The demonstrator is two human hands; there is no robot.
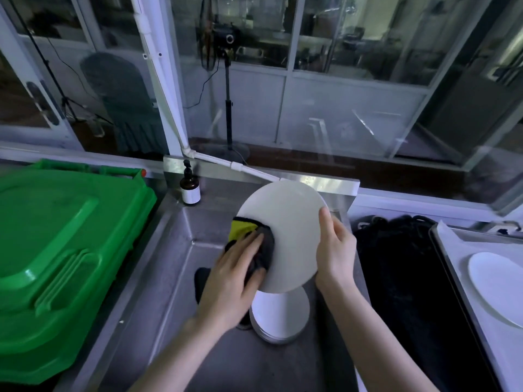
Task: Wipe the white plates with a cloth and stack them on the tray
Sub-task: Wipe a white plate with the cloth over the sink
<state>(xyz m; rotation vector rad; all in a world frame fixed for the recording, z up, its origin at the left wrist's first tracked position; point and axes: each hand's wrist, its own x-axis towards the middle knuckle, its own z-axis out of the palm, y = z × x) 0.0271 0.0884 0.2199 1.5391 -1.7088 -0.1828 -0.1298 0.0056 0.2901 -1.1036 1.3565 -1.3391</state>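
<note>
White plate (288, 230) tilted over sink (175, 278) | my right hand (335, 250) grips its right rim | left hand (235, 281) presses cloth (249, 230) on its left edge | plate stack (283, 315) below

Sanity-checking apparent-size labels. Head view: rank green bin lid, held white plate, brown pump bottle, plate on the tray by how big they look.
1. green bin lid, by far the largest.
2. held white plate.
3. plate on the tray, cut off by the frame edge, so its rank against the held one is unsure.
4. brown pump bottle, smallest.
</note>
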